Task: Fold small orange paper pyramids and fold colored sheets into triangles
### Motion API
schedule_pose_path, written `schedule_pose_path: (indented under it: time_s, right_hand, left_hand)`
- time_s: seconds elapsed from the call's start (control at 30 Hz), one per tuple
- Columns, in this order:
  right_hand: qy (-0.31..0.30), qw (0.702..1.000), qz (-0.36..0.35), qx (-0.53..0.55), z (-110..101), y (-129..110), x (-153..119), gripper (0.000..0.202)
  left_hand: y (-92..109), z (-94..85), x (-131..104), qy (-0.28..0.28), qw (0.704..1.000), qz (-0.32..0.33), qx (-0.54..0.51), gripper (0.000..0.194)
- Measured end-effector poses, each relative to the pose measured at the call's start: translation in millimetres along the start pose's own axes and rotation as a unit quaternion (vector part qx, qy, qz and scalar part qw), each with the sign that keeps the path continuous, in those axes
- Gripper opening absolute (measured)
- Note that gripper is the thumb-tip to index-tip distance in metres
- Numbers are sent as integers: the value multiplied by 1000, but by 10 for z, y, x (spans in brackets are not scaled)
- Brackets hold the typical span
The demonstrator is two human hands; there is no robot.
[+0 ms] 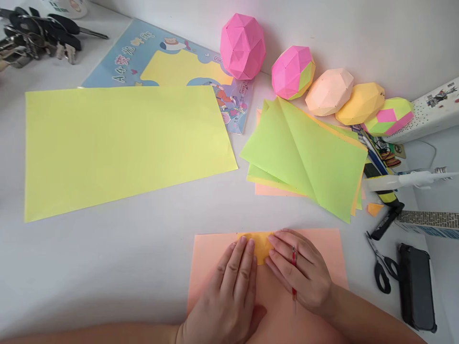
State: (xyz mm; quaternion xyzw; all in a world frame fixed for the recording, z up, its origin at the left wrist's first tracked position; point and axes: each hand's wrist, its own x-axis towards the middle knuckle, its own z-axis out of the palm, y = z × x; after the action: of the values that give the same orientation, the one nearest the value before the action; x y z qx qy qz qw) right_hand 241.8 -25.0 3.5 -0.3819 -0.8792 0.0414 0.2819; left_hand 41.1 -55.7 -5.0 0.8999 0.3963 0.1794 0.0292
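Observation:
A small piece of orange paper (258,247) lies on top of a peach sheet (322,253) near the front of the table. My left hand (233,286) rests flat over the orange piece's left part, its fingers stretched out and pressing down. My right hand (301,270) has its fingertips on the right edge of the same piece. Tucked between the right hand's fingers is a thin red pen-like tool (294,292) with a slim pointed end toward me; the hand covers much of it.
A large yellow sheet (125,148) lies left, overlapping a blue paper packet (107,62). Keys (43,33) sit far left. Green sheets (304,157) are stacked right, below several faceted paper eggs, including a pink one (243,47). Scissors (382,267) and a black phone (417,286) lie right.

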Motion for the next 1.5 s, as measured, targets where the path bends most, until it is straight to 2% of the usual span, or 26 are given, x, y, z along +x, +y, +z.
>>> schedule_pose_path:
  time_s: [0.8, 1.17, 1.5]
  right_hand:
    - [8, 1000, 2, 1, -11, -15, 30, 20]
    - [-2, 1000, 5, 8, -3, 5, -36, 22]
    - [-6, 1000, 15, 17, -9, -3, -45, 22]
  left_hand:
    - [11, -16, 21, 4, 1000, -2, 6, 48]
    - [-34, -71, 64, -37, 999, 22, 13, 52]
    - [-114, -102, 145, -78, 994, 74, 9, 51]
